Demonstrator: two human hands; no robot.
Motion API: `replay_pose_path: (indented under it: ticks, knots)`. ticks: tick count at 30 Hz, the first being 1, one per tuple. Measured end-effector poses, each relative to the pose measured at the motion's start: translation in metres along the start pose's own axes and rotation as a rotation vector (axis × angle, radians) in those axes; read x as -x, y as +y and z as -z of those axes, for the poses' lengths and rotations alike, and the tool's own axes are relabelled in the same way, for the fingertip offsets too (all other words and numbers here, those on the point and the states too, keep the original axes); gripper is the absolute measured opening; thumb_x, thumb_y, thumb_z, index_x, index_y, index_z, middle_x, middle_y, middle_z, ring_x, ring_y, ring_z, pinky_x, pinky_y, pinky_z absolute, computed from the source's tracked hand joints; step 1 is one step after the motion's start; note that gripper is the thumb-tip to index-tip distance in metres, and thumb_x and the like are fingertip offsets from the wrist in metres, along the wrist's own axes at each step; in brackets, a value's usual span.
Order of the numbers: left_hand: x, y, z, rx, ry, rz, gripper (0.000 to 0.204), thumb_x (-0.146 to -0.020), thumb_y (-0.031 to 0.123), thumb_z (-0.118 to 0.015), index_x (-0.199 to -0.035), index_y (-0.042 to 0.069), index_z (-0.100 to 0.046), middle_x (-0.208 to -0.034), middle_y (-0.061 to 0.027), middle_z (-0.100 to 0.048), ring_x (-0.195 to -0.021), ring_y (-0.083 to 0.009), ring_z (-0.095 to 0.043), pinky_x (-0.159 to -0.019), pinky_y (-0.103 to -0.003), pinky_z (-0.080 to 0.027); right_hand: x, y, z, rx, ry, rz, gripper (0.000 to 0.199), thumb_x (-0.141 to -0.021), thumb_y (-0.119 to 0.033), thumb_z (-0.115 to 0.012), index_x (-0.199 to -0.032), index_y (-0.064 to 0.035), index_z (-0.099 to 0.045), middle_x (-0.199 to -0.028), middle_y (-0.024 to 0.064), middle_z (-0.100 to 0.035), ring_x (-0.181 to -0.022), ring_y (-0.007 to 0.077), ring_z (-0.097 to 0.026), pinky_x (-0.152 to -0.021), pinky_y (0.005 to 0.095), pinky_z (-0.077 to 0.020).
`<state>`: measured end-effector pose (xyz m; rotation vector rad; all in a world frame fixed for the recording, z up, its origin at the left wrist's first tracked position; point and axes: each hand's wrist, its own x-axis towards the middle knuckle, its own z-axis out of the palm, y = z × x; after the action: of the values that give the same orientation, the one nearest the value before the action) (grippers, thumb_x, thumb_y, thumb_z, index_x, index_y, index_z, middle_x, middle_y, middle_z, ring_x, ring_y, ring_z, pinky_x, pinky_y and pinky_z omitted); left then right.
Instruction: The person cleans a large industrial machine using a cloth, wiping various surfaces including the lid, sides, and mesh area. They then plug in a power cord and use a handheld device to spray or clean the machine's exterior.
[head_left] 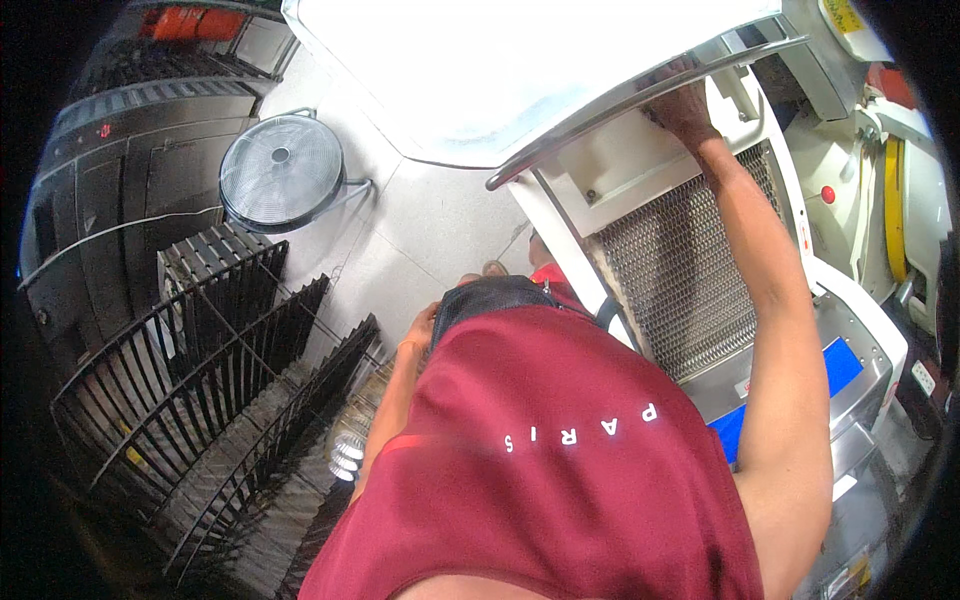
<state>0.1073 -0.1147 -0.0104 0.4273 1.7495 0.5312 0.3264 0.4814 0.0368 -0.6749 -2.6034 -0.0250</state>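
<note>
My right hand [686, 106] reaches up to the curved metal handle bar [600, 115] along the edge of a raised white cover [500, 70]. Its fingers are hidden behind that bar, and it seems to grip it. Under the cover is a white machine [640, 165] with a sloping metal mesh belt [680, 270]. My left hand [420, 328] hangs low at my side against dark shorts. Its fingers are mostly hidden by my maroon shirt, and nothing shows in it.
A round grey fan [281, 170] stands on the pale tiled floor. Black wire racks [200, 370] are lined up at lower left, next to a dark cabinet [110, 200]. On the right are a blue panel [842, 365], a red button [827, 194] and a yellow part [893, 210].
</note>
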Motion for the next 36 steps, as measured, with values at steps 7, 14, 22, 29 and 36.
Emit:
replay_pose_path:
  ticks: [7,14,22,29,36]
  knots:
    - [-0.010,-0.016,-0.001,0.054,0.006,0.088,0.048,-0.093,0.015,-0.066,-0.137,-0.002,-0.055,-0.128,-0.0144,-0.065,-0.116,-0.0219,-0.060,-0.102,-0.033,-0.045,0.005,-0.001,0.000,0.181,-0.072,0.054,0.035,-0.085,-0.023,-0.068,-0.119,-0.0124,-0.065,-0.122,0.0067,-0.063,-0.122,0.0332,-0.056,-0.099,0.0495,-0.0489]
    - [-0.012,-0.010,0.004,0.077,0.034,0.104,0.043,-0.096,0.018,-0.063,-0.134,-0.002,-0.057,-0.124,-0.0126,-0.066,-0.111,-0.0214,-0.061,-0.099,-0.034,-0.047,-0.008,0.014,0.016,-0.038,-0.098,-0.257,0.029,-0.095,-0.023,-0.058,-0.122,-0.0146,-0.062,-0.113,0.0221,-0.068,-0.101,0.0392,-0.068,-0.079,0.0509,-0.0567]
    - [-0.026,-0.053,0.006,0.292,0.027,0.111,0.038,-0.097,0.013,-0.060,-0.132,-0.003,-0.058,-0.124,-0.0111,-0.066,-0.110,-0.0196,-0.061,-0.099,-0.034,-0.047,0.021,0.037,0.046,-1.368,0.091,-0.971,0.032,-0.101,-0.018,-0.059,-0.130,-0.0053,-0.061,-0.107,0.0087,-0.072,-0.089,0.0152,-0.069,-0.068,0.0307,-0.0594]
    - [-0.009,0.035,0.021,-0.027,-0.026,0.017,0.043,-0.095,0.006,-0.054,-0.137,-0.003,-0.055,-0.131,-0.0138,-0.063,-0.121,-0.0226,-0.057,-0.107,-0.033,-0.042,0.040,0.067,0.045,-1.454,0.121,-1.110,0.028,-0.103,-0.018,-0.057,-0.129,-0.0092,-0.064,-0.106,0.0060,-0.072,-0.087,0.0158,-0.070,-0.071,0.0325,-0.0592]
    - [-0.033,-0.009,0.030,0.038,-0.033,0.069,0.042,-0.097,0.012,-0.055,-0.136,-0.004,-0.055,-0.131,-0.0145,-0.064,-0.121,-0.0227,-0.058,-0.106,-0.033,-0.042,0.034,0.038,0.048,-0.541,-0.049,-0.611,0.036,-0.091,-0.033,-0.071,-0.124,-0.0218,-0.069,-0.107,0.0085,-0.073,-0.098,0.0273,-0.071,-0.089,0.0379,-0.0562]
